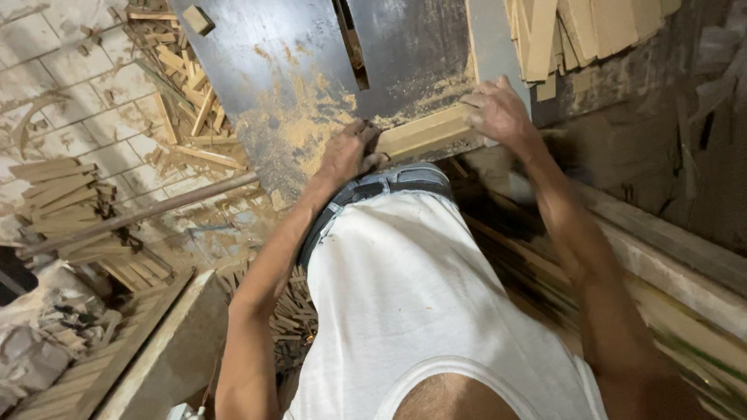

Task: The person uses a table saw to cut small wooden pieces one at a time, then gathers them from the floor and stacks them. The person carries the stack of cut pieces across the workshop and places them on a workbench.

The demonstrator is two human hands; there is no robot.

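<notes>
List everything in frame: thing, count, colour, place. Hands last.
wooden strip: one, pale tan, flat on the near edge of the table, held at both ends
saw table: one, dark grey metal with a slot, top centre
sawdust: one patch, yellow-tan, on the table by the left hand
wood offcuts: many, tan, heaped on the floor left of the table
stacked slats: one pile, tan, far left
pole: one, brown, slanting across the floor at left
left hand: on the strip's left end
right hand: on the strip's right end

No packages, labels, signs (or screens)
</notes>
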